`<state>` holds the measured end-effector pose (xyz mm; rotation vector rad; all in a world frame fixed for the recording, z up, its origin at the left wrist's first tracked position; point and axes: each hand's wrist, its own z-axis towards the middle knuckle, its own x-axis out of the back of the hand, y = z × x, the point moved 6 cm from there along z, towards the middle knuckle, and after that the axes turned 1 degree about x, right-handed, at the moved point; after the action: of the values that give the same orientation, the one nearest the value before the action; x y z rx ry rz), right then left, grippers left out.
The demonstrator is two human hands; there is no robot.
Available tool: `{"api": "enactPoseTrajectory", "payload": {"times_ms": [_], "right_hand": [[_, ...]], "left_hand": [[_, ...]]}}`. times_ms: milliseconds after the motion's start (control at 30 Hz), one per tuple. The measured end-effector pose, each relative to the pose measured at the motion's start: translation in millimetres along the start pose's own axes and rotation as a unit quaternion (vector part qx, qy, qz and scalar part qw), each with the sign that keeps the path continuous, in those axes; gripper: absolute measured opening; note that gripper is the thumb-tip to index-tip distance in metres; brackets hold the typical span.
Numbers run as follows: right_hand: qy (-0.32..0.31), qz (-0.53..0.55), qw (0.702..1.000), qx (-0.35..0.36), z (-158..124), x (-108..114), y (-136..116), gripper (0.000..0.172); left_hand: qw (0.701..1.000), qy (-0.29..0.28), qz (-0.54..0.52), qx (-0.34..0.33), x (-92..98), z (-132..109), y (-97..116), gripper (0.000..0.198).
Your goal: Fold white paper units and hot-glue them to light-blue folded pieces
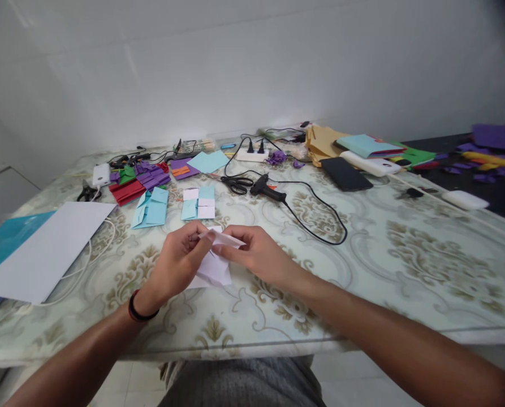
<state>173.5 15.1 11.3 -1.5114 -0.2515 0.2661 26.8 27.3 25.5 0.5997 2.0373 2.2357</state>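
Note:
Between my two hands is a sheet of white paper [216, 268], partly folded, with creases and a raised flap. My left hand [180, 254] pinches its left upper edge between thumb and fingers. From the other side, my right hand [252, 249] grips the flap with thumb and fingers closed. The lower part of the paper rests on or just above the patterned tablecloth [150, 322]. Just beyond my hands lie a blue-and-white folded paper piece [198, 202] and a light blue folded paper piece [151, 207].
A glue gun [269, 189] with a looped black cord and black scissors [237, 184] lie ahead. White sheets [52, 249] are at left. Purple [152, 174] and red [127, 192] folded papers, a power strip [252, 155], a phone [346, 173] and a white power bank [370, 163] sit farther back.

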Motion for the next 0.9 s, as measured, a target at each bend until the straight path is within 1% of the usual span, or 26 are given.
{"api": "enactPoseTrajectory", "payload": {"times_ms": [133, 233, 300, 533, 633, 733, 900], "right_hand": [[0.011, -0.009, 1.000, -0.008, 0, 2, 2, 0.020], [0.013, 0.000, 1.000, -0.014, -1, 3, 2, 0.020], [0.011, 0.004, 1.000, -0.017, -2, 2, 2, 0.020], [0.015, 0.020, 0.999, -0.020, -2, 2, 3, 0.015], [0.008, 0.043, 0.998, -0.035, -1, 0, 7, 0.016], [0.002, 0.064, 0.997, -0.036, 0, -2, 8, 0.018], [0.008, 0.069, 0.998, -0.009, 1, 2, 2, 0.017]], "left_hand": [[1.000, -0.020, 0.004, -0.014, -2.2, 0, 4, 0.023], [0.998, -0.045, 0.020, -0.027, -2.2, 1, 5, 0.022], [0.998, -0.050, 0.023, -0.031, -1.8, 1, 5, 0.023], [0.998, -0.037, 0.012, -0.039, -3.5, -2, 5, 0.019], [0.999, -0.005, 0.019, -0.042, -0.7, -3, 6, 0.018], [0.998, 0.024, 0.029, -0.053, 3.1, -2, 8, 0.020], [0.998, 0.005, 0.026, -0.048, 3.0, 1, 11, 0.022]]}}
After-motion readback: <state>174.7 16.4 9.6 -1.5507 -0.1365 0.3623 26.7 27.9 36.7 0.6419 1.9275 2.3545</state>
